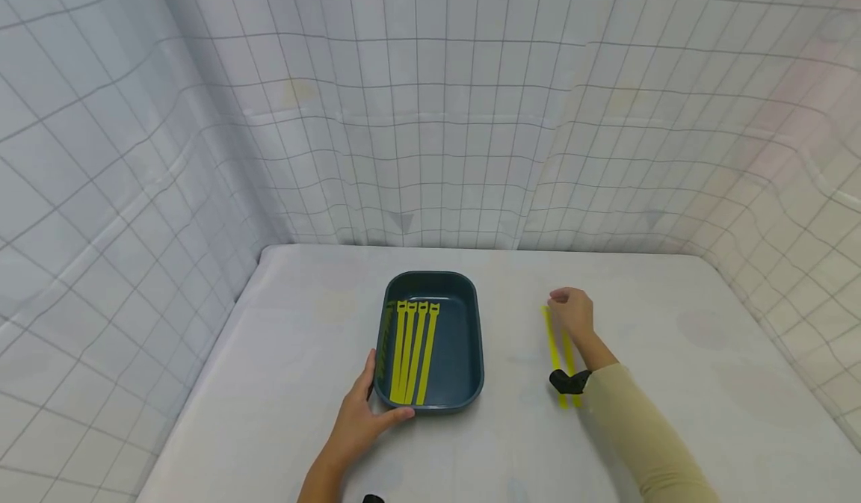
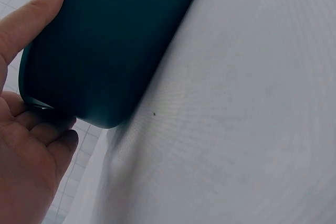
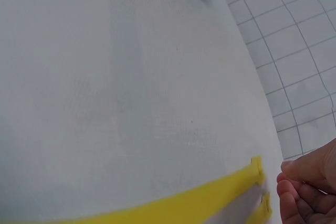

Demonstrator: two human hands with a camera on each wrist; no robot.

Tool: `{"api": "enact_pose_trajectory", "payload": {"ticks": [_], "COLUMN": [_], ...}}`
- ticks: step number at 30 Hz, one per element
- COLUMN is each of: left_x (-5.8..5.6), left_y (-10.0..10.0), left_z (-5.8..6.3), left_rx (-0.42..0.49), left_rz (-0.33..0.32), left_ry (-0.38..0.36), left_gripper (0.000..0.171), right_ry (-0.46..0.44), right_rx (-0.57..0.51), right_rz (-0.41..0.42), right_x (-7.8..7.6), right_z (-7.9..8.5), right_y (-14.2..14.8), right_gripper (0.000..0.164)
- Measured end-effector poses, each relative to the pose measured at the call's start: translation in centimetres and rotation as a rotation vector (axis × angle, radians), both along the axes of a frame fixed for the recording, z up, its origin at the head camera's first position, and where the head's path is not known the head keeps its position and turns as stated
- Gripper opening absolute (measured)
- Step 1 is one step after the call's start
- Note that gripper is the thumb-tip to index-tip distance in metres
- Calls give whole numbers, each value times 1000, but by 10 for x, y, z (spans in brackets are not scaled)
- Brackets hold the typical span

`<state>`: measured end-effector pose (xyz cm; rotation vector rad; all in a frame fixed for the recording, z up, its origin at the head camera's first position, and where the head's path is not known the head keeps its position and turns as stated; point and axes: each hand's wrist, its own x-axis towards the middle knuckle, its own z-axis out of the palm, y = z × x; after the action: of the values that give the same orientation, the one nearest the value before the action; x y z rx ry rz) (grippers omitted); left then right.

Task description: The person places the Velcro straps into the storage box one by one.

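Nearest, left hand (image 1: 356,417) gripping tray (image 1: 460,353) at its near-left corner, thumb on rim, fingers against outer wall. Within, along the left half, four yellow straps (image 1: 415,354) side by side, heads at far end. On table (image 1: 303,338) to the right, two more straps (image 1: 554,346), roughly parallel. By their far ends, right hand (image 1: 570,311), fingers curled, tips drawn together. Beyond, gridded cloth (image 1: 437,137).

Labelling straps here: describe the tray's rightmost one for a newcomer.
On the white table sits a dark teal tray, the left hand at its near left corner. Inside lie four yellow straps side by side. The target strap is rightmost, the only one with bare tray floor along its right side.
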<state>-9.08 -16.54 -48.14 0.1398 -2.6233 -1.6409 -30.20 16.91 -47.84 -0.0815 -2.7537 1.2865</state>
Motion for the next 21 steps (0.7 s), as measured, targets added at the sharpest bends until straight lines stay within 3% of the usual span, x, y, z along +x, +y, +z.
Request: {"api": "enact_pose_trajectory", "payload": {"ticks": [12, 21], "left_x": [0, -1], "left_y": [0, -1], "left_z": [-2, -5], "left_rx": [-6, -2], "left_rz": [-1, 7], "left_ry": [13, 2], "left_gripper": [114, 114], "right_ry": [-32, -43], "right_rx": [44, 19], "right_rz": [20, 46], "right_x": [-4, -4], "right_z": [-12, -13], "right_y": [5, 5], "right_gripper": [21, 23]}}
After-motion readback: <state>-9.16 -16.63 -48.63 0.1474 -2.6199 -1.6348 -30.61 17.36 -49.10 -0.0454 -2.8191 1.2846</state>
